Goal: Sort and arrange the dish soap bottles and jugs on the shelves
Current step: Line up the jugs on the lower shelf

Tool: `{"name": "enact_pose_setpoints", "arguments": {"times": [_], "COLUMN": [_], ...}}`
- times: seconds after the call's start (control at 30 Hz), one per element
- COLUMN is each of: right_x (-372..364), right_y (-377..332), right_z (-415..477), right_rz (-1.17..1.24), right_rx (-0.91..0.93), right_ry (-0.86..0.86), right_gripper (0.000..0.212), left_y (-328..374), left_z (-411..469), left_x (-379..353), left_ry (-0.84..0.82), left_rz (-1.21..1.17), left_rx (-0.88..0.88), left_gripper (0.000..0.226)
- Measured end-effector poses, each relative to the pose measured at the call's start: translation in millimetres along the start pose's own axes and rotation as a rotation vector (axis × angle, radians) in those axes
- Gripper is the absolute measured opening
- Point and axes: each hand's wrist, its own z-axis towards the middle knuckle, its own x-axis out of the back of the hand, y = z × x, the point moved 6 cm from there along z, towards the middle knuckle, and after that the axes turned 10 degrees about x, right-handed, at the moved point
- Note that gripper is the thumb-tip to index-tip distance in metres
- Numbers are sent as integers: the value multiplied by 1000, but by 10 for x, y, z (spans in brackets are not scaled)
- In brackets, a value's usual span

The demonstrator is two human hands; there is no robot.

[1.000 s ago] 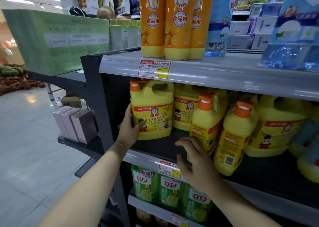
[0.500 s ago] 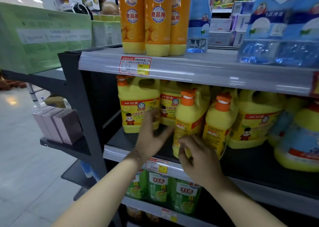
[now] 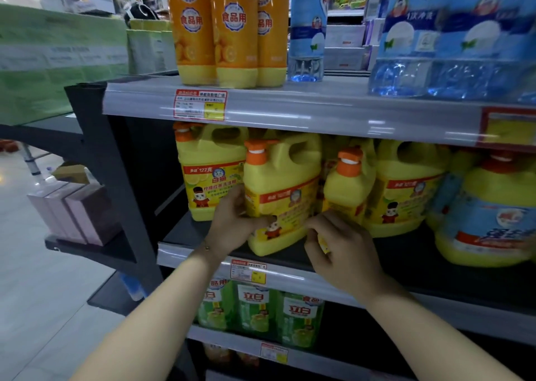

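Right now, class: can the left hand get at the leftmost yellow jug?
Probably yes: the leftmost yellow jug stands with its front open, right beside the left hand, though that hand grips the front yellow jug.

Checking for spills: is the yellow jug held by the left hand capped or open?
Capped: an orange cap tops the yellow jug; no spilled liquid shows.

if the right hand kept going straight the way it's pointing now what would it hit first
Probably the front yellow jug: the right hand points up and left at its lower right corner, fingers seemingly touching it. The left hand holds the jug's other side. Depth is unclear.
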Motion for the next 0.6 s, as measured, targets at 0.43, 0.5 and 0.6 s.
{"name": "enact_pose_setpoints", "arguments": {"times": [0.43, 0.5, 0.6], "right_x": [-173, -148, -36], "right_y": [-68, -78, -36], "right_z": [83, 102, 98], "right_rz": [13, 15, -36], "right_rx": [24, 40, 43], "right_ry": [-53, -24, 41], "right_gripper": [21, 20, 18], "left_y": [-183, -70, 61], "left_z": [-182, -414, -613], "left_x": [1252, 1121, 516], "left_ry": [473, 671, 547], "left_rz": [263, 451, 526], "left_rx": [-49, -212, -384], "left_gripper": [60, 47, 37]}}
